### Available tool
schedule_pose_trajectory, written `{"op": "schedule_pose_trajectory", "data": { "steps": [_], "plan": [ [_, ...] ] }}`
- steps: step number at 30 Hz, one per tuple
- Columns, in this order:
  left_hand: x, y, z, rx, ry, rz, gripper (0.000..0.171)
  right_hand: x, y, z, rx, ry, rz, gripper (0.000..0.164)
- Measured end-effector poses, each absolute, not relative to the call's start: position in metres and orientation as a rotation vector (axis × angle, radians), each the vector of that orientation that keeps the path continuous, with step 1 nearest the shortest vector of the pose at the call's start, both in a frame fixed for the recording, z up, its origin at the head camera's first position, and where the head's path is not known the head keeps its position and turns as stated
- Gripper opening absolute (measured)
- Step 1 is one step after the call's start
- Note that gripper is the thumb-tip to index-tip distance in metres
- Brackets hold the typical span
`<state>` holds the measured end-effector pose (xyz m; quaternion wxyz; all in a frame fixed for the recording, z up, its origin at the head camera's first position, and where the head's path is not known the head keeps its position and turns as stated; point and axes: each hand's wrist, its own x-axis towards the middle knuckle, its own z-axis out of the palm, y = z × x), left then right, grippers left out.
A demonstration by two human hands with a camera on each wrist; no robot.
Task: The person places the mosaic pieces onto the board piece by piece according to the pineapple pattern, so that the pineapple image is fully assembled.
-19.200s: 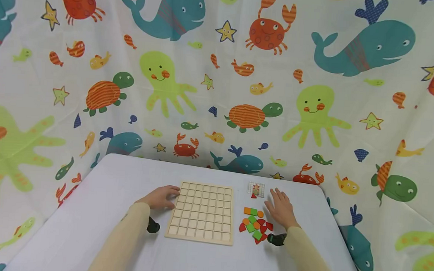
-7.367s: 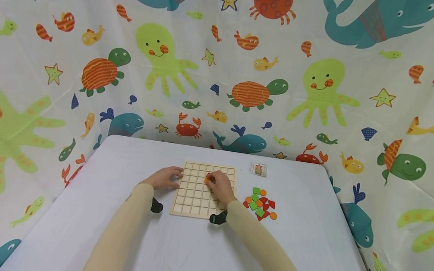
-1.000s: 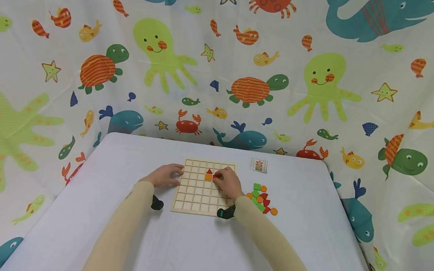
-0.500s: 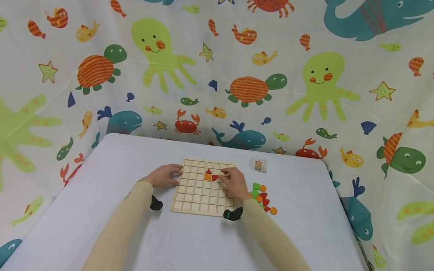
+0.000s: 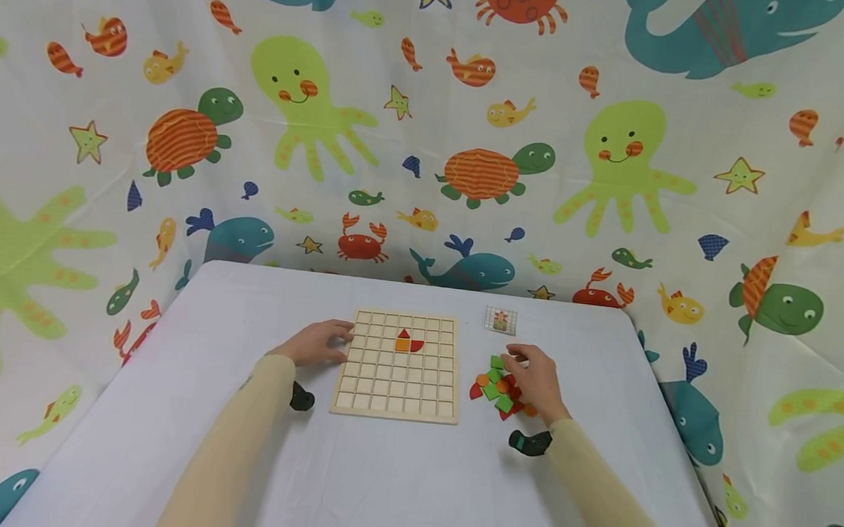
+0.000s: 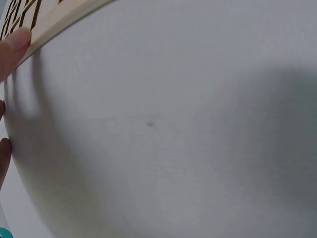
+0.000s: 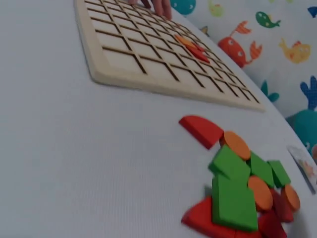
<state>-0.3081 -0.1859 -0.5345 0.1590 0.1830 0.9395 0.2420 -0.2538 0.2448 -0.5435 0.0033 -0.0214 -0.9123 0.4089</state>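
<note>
A wooden grid board (image 5: 371, 381) lies on the white table. On it sit an orange square (image 5: 402, 345), a red triangle (image 5: 404, 334) above it and a red quarter circle (image 5: 416, 346) to its right. My left hand (image 5: 315, 343) rests at the board's left edge; its thumb (image 6: 19, 40) touches the rim in the left wrist view. Over the loose pile of pieces hovers my right hand (image 5: 537, 379), thumb and forefinger beside a green square (image 5: 497, 362). The right wrist view does not show that hand.
The pile holds green squares (image 7: 233, 203), orange circles (image 7: 236, 145) and red pieces (image 7: 202, 130), some overlapping. Behind it lies a small picture card (image 5: 501, 320) with a grid. A curtain (image 5: 430, 135) printed with sea animals hangs behind the table.
The red quarter circle, lately under my right fingers, now lies alone beside the orange square. My right hand has moved right, from board to pile. My left hand stays at the board's edge.
</note>
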Motion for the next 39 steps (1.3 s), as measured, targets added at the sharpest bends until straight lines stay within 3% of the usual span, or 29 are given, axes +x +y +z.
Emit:
{"op": "schedule_pose_trajectory", "data": {
  "steps": [9,20,29,39],
  "plan": [
    [-0.308,-0.188,-0.533,0.536,2.683,0.676,0.049,-0.228,0.280,-0.550,-0.044,-2.977,1.082,0.037],
    [-0.307,-0.188,-0.535,0.563,2.689,0.693,0.048,-0.214,0.275,-0.557,0.121,-2.972,0.940,0.037],
    [-0.306,-0.186,-0.533,0.521,2.678,0.697,0.048,-0.221,0.269,-0.557,0.032,-2.967,0.971,0.032],
    [-0.307,-0.187,-0.533,0.501,2.671,0.693,0.050,-0.236,0.267,-0.552,0.124,-3.031,0.983,0.027]
  ]
}}
